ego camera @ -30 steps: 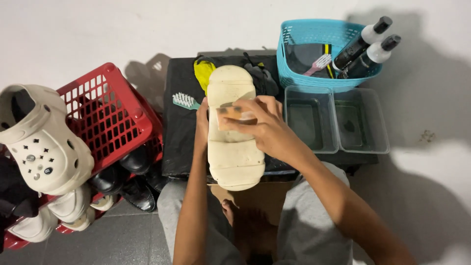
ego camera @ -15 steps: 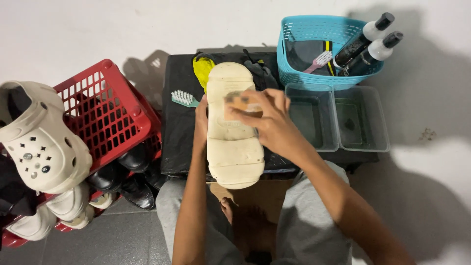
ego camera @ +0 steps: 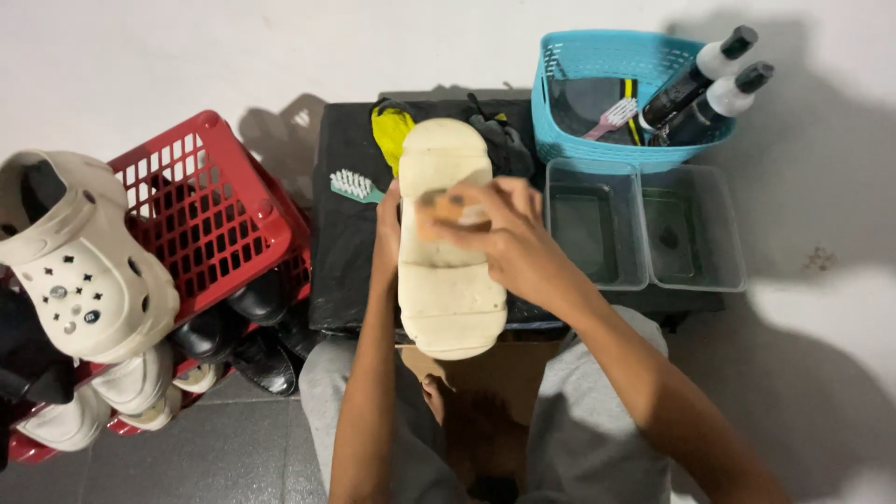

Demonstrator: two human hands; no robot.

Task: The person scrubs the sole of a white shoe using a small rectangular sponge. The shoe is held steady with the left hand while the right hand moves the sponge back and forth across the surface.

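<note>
The sole (ego camera: 448, 238) was held sole-up over the front edge of the black table (ego camera: 341, 271), gripped along its side by the left hand (ego camera: 385, 235). A small sponge (ego camera: 439, 207) was pinched in the right hand (ego camera: 509, 238) and pressed against it. It looked light, stiff foam, best grasped at its edges.

You sit facing a plain white wall (ego camera: 187, 65). Dark shadows fall on it, a big one on your right side. A low black table (ego camera: 347, 243) stands against the wall. The floor (ego camera: 187, 457) under you is grey tile. The light is bright and comes from behind you.
</note>
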